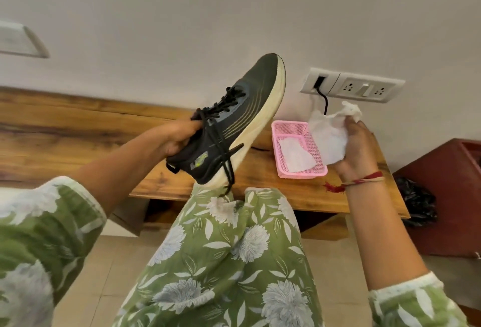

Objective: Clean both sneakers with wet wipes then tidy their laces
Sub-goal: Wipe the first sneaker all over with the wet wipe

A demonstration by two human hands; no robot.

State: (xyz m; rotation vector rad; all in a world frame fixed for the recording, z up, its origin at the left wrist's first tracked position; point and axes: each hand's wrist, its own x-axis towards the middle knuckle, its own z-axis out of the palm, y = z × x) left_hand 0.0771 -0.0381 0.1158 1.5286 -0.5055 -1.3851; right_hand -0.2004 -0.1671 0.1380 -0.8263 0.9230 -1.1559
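- Left hand (179,136) gripping the dark sneaker (231,123) at the collar, heel just above the knee, long axis running up and away to the toe, pale sole edge turned right.
- Right hand (356,147), well apart to the sneaker's right, closed round a crumpled wet wipe (329,134); nearer that sole edge.
- Heel-side logo patch too blurred to read.
- Behind, on the bench (260,183), pink basket (282,128) holding another wipe.
- Second sneaker not in view.

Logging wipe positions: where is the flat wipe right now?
In the head view, right of centre, the flat wipe lies inside the pink basket on the bench.
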